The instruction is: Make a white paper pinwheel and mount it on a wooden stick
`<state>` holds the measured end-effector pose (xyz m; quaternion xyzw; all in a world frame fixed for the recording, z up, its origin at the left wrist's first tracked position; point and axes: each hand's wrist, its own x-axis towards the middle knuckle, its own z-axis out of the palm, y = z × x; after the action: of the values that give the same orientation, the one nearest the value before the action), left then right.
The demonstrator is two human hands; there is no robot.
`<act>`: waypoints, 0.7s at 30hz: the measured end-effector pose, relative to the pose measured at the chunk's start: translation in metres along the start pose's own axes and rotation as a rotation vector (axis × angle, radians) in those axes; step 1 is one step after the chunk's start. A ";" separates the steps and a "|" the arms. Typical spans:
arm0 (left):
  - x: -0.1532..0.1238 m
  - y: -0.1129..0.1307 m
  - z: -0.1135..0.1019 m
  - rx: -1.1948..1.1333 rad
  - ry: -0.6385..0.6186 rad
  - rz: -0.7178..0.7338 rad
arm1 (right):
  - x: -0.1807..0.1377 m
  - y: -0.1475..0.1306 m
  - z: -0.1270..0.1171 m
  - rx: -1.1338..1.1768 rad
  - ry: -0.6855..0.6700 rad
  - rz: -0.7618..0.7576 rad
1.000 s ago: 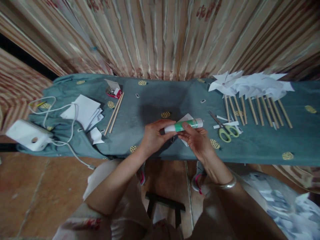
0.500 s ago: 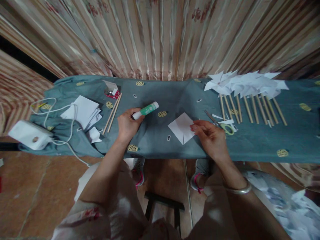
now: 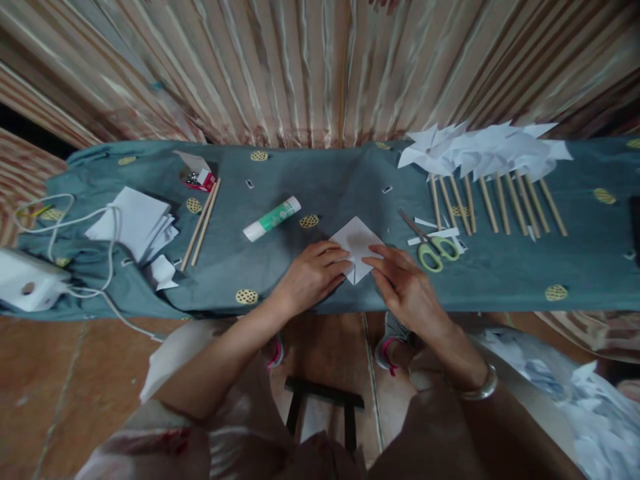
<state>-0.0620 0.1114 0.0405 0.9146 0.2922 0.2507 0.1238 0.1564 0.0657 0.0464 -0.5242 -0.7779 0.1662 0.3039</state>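
Note:
A square of white paper [image 3: 356, 235] with a slit at its near corner lies on the cloth in front of me, turned like a diamond. My left hand [image 3: 314, 275] grips its left corner with curled fingers. At the right corner, the fingertips of my right hand [image 3: 407, 283] pinch the edge; the exact hold is partly hidden. A green and white glue stick [image 3: 273, 219] lies to the left, beyond my left hand and apart from it. Scissors with light green handles [image 3: 438, 251] rest among paper strips on the right, beyond my right hand.
Several white paper pinwheels [image 3: 480, 157] on wooden sticks lie at the back right. To the left are a paper stack [image 3: 131, 217], two wooden sticks [image 3: 204, 223], a small red box [image 3: 197, 179] of metal pieces, and a white device [image 3: 27, 280] with a cable. The patterned cloth [image 3: 310, 187] covers the table.
My left hand has let go of the glue stick, now lying on the cloth, and moved right to the paper. My right hand stays at the paper's right corner. The view has shifted slightly.

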 end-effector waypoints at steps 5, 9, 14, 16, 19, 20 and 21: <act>0.002 -0.006 0.008 -0.011 -0.014 0.019 | -0.003 0.003 0.002 -0.007 -0.026 0.018; 0.001 -0.006 0.009 0.014 0.004 0.042 | -0.003 0.003 0.001 -0.012 -0.022 0.007; -0.002 -0.006 0.007 -0.042 -0.027 0.006 | -0.002 0.003 -0.001 -0.006 -0.025 0.015; -0.002 -0.007 0.007 -0.054 -0.040 -0.001 | -0.002 0.004 -0.002 0.007 -0.031 0.023; -0.001 -0.006 0.007 -0.066 -0.026 -0.013 | -0.003 0.003 -0.003 0.018 -0.034 0.035; -0.001 -0.005 0.006 -0.072 -0.015 -0.019 | -0.003 0.002 -0.003 0.022 -0.028 0.041; 0.000 -0.003 0.006 -0.077 -0.002 -0.024 | -0.003 0.001 -0.004 0.028 -0.017 0.046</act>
<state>-0.0604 0.1135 0.0345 0.9058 0.2931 0.2593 0.1622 0.1600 0.0629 0.0479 -0.5362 -0.7658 0.1886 0.3007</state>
